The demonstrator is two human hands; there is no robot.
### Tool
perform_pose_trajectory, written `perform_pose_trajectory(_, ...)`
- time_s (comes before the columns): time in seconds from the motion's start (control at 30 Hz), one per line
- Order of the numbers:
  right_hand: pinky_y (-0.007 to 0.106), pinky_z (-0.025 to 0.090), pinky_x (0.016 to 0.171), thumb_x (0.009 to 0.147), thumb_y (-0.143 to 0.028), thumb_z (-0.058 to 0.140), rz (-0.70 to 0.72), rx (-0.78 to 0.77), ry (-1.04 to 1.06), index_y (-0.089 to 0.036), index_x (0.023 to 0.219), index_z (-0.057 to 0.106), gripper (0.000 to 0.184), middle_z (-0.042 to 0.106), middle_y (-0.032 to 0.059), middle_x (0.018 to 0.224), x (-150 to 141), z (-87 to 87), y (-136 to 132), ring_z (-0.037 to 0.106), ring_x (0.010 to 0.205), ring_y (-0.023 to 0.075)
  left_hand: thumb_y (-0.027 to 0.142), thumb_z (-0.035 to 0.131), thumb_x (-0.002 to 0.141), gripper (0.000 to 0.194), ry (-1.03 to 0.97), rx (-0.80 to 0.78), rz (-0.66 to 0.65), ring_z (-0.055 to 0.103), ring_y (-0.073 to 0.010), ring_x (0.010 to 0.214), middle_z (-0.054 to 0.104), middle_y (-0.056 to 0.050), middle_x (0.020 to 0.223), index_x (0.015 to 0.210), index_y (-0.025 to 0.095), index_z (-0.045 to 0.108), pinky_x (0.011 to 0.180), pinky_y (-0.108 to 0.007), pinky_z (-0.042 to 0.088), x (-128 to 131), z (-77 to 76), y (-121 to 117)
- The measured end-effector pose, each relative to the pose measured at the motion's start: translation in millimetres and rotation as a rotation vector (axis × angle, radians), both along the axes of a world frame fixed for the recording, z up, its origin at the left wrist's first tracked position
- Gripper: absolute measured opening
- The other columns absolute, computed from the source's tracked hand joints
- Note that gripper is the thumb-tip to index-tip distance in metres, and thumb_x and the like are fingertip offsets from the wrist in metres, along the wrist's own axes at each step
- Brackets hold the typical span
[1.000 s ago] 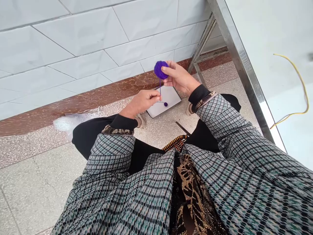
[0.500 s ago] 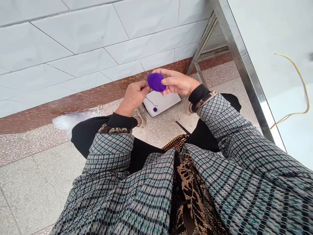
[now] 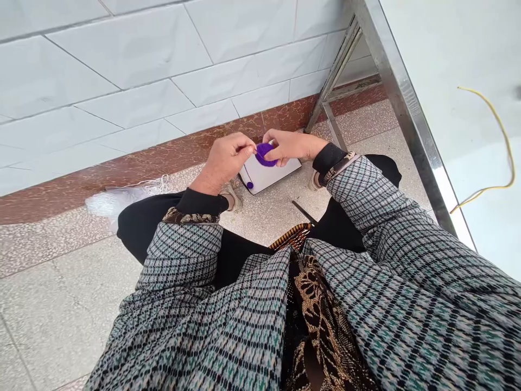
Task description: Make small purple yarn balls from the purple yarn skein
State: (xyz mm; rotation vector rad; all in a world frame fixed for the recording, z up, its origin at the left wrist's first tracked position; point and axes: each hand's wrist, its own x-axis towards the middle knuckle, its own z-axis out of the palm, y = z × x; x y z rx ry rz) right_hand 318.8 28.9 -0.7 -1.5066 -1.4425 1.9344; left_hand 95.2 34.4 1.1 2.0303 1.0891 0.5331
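My right hand (image 3: pixel 291 147) is closed around a purple ball of yarn (image 3: pixel 265 154), its thumb pressed on the near face. To the left of the ball, the thumb and forefinger of my left hand (image 3: pixel 230 160) are pinched together on a thin dark strand of yarn (image 3: pixel 246 172). The strand runs down toward a small purple ball (image 3: pixel 249 185) over the left part of a white, dark-edged flat box or board (image 3: pixel 271 176) on the floor. Whether the small ball hangs or rests there I cannot tell. My fingers hide part of the larger ball.
Clear plastic with white strands (image 3: pixel 118 203) lies by my left knee. A metal-framed table (image 3: pixel 411 119) stands at right with a yellow cord (image 3: pixel 504 141) on it. A dark thin stick (image 3: pixel 303 212) and a woven wicker edge (image 3: pixel 291 236) show between my legs. A tiled wall (image 3: pixel 146 54) rises ahead.
The larger purple ball has moved down and slightly right, turning in my right hand. My left hand has shifted a little, and the small purple ball now sits lower and further left.
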Motion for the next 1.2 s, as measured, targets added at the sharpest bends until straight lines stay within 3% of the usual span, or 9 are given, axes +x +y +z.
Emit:
perform_pose_trajectory(0.1, 0.020, 0.057, 0.057, 0.079, -0.009, 0.085, 0.067, -0.061, 0.214, -0.021, 0.107, 0.056, 0.042, 0.068, -0.0014, 0.088, 2, 8.6, -4, 0.066, 0.065, 0.0118, 0.029, 0.056, 0.092, 0.017, -0.003, 0.001, 0.099, 0.059, -0.0207, 0.083, 0.067, -0.004, 0.083, 0.081, 0.023, 0.068, 0.079, -0.035, 0.048, -5, -6.4, 7)
perform_pose_trajectory(0.2, 0.020, 0.059, 0.066, 0.084, -0.017, 0.085, -0.089, -0.041, 0.493, -0.021, 0.113, 0.055, 0.042, 0.071, -0.0030, 0.091, 1, 19.7, -4, 0.066, 0.066, 0.0091, 0.030, 0.056, 0.092, 0.018, 0.029, -0.052, 0.115, 0.055, -0.0192, 0.078, 0.065, -0.002, 0.076, 0.083, 0.022, 0.069, 0.073, -0.033, 0.045, -4, -15.6, 8)
perform_pose_trajectory(0.33, 0.020, 0.059, 0.075, 0.100, -0.018, 0.070, -0.449, 0.004, 0.513, -0.023, 0.112, 0.051, 0.023, 0.070, -0.0056, 0.082, -3, 24.2, 2, 0.067, 0.066, 0.0088, 0.033, 0.056, 0.091, 0.023, 0.063, -0.155, -0.103, 0.049, -0.0156, 0.066, 0.061, 0.000, 0.069, 0.084, 0.019, 0.073, 0.066, -0.030, 0.040, 4, -18.7, 0)
perform_pose_trajectory(0.43, 0.015, 0.053, 0.069, 0.103, -0.018, 0.067, -0.533, 0.027, 0.290, -0.022, 0.106, 0.050, 0.017, 0.066, -0.0057, 0.081, -5, 12.9, 8, 0.065, 0.065, 0.0063, 0.036, 0.057, 0.090, 0.027, 0.080, -0.200, -0.279, 0.051, -0.0144, 0.064, 0.064, -0.001, 0.070, 0.084, 0.018, 0.076, 0.067, -0.030, 0.041, 9, -10.9, -8)
perform_pose_trajectory(0.6, 0.018, 0.050, 0.052, 0.077, -0.003, 0.085, -0.128, 0.037, 0.007, -0.021, 0.106, 0.055, 0.046, 0.062, -0.0031, 0.082, -1, -2.6, 4, 0.062, 0.066, 0.0121, 0.030, 0.059, 0.090, 0.021, 0.034, -0.099, -0.157, 0.062, -0.0179, 0.077, 0.072, -0.004, 0.082, 0.082, 0.020, 0.075, 0.077, -0.033, 0.050, 4, 5.1, -7)
perform_pose_trajectory(0.73, 0.019, 0.056, 0.059, 0.074, -0.008, 0.086, 0.122, -0.034, 0.223, -0.020, 0.105, 0.060, 0.042, 0.067, -0.0009, 0.092, 0, 11.8, -5, 0.067, 0.074, 0.0129, 0.025, 0.058, 0.091, 0.018, 0.005, -0.046, 0.062, 0.062, -0.0193, 0.082, 0.070, -0.003, 0.081, 0.082, 0.022, 0.073, 0.080, -0.033, 0.052, -5, 0.3, 4)
perform_pose_trajectory(0.87, 0.018, 0.055, 0.074, 0.092, -0.026, 0.080, -0.174, 0.027, 0.496, -0.020, 0.108, 0.057, 0.029, 0.067, -0.0047, 0.092, 1, 30.0, -4, 0.066, 0.081, 0.0084, 0.025, 0.056, 0.092, 0.020, 0.025, -0.102, 0.084, 0.056, -0.0171, 0.073, 0.066, -0.001, 0.075, 0.085, 0.020, 0.074, 0.072, -0.032, 0.047, -5, -13.7, 7)
perform_pose_trajectory(1.0, 0.019, 0.057, 0.076, 0.100, -0.020, 0.074, -0.482, 0.025, 0.380, -0.023, 0.106, 0.051, 0.024, 0.067, -0.0027, 0.087, -3, 31.6, 2, 0.064, 0.080, 0.0096, 0.030, 0.059, 0.090, 0.022, 0.117, -0.220, -0.225, 0.050, -0.0142, 0.061, 0.064, 0.000, 0.069, 0.085, 0.019, 0.077, 0.066, -0.030, 0.041, 4, -14.3, -2)
perform_pose_trajectory(1.2, 0.018, 0.050, 0.054, 0.093, 0.000, 0.072, -0.448, 0.093, -0.074, -0.023, 0.103, 0.043, 0.038, 0.059, -0.0033, 0.085, -13, 16.6, 4, 0.059, 0.063, 0.0088, 0.034, 0.061, 0.089, 0.024, 0.066, -0.239, -0.349, 0.065, -0.0175, 0.078, 0.075, -0.004, 0.081, 0.082, 0.019, 0.078, 0.079, -0.031, 0.051, 8, 0.7, -9)
